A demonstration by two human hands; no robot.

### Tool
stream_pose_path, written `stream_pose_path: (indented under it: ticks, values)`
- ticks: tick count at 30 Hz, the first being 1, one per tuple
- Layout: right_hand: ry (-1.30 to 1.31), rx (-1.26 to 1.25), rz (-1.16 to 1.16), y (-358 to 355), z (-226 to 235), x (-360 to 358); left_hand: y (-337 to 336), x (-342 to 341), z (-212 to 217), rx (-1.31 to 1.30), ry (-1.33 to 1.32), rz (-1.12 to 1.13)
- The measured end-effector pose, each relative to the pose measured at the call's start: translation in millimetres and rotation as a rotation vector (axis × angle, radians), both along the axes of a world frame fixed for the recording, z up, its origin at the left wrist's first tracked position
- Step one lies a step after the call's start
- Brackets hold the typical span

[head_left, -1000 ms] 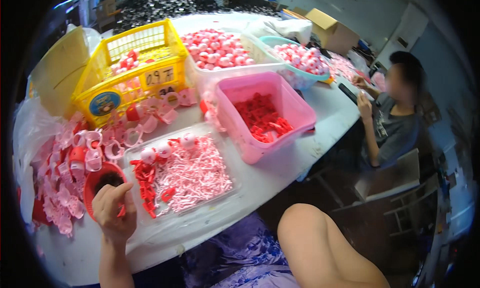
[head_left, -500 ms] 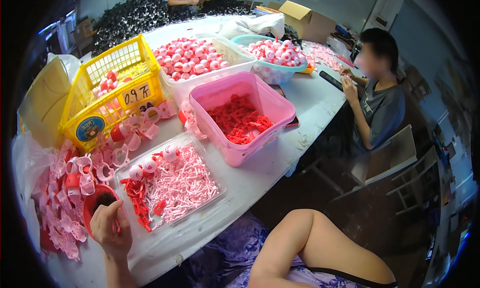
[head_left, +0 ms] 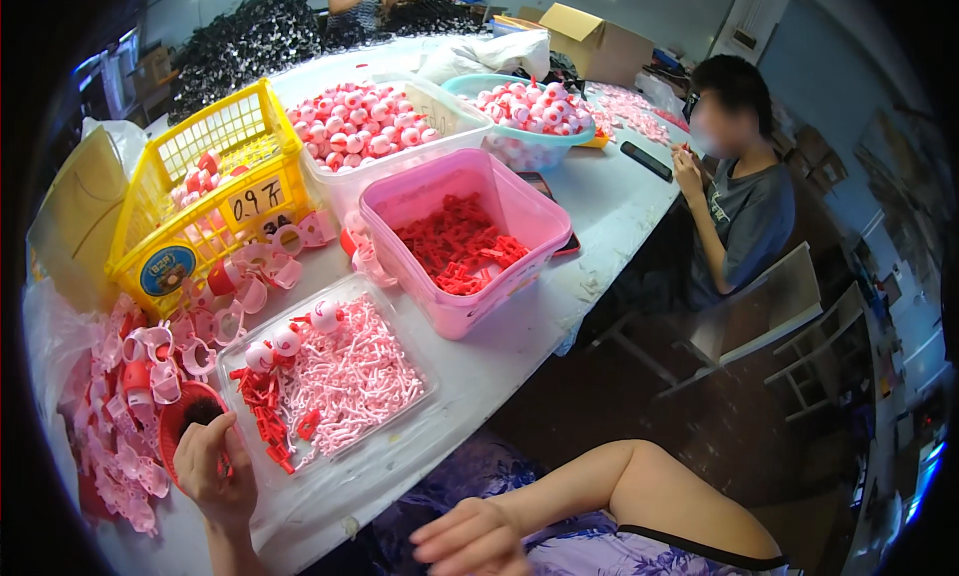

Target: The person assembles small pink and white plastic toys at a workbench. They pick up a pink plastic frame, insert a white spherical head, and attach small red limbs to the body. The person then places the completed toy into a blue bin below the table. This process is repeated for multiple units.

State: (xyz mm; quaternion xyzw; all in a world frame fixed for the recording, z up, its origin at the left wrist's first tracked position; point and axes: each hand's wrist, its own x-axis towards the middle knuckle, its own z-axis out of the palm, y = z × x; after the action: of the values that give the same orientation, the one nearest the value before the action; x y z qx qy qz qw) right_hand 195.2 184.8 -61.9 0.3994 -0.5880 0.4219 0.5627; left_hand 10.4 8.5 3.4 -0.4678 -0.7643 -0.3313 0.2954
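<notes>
My left hand is at the left of the table, fingers curled and thumb close to them. It overlaps the near rim of a red round bowl with something dark inside; what the fingers hold is hidden. Beside it lies a clear shallow tray of small pink hooked pieces, red plastic pieces and several white-and-pink balls. My right hand, slightly blurred, hovers over my lap near the table edge. Its fingers are loosely stretched, with nothing visible in them.
A pink tub holds red pieces. Behind stand a yellow basket, a clear bin of balls and a blue basin. Pink ring-shaped parts pile at far left. A person sits at the right, another at the back.
My right hand has risen into view at the lower edge, its forearm swinging left. The whole view has shifted slightly; my left hand stays by the red bowl.
</notes>
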Motion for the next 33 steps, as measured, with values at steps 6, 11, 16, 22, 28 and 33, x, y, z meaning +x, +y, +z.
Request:
stream_pose_path:
  ticks: [6, 11, 16, 22, 28, 33]
  values:
    - [-0.215, 0.221, -0.015, 10.6, 4.2, -2.7, 3.4, -1.1, -3.5, 0.023, 0.003, -0.022]
    - [-0.384, 0.147, -0.320, 43.0, 28.4, -17.9, 7.1, -5.7, 2.0, 0.032, 0.038, 0.015]
    - [-0.476, -0.136, -0.592, 65.1, 25.2, -24.6, 0.0, -12.0, 2.6, 0.048, 0.055, 0.012]
    - [-0.557, -0.051, -0.665, 69.3, 11.5, -25.7, -5.2, -12.4, 1.0, 0.031, 0.026, 0.057]
    - [-0.639, -0.037, -0.745, 79.1, 1.7, -28.5, 6.7, -14.2, -9.4, 0.056, -0.012, 0.077]
    - [-0.602, -0.065, -0.662, 81.1, 3.6, -28.4, 4.4, -2.1, -9.6, 0.097, -0.170, 0.150]
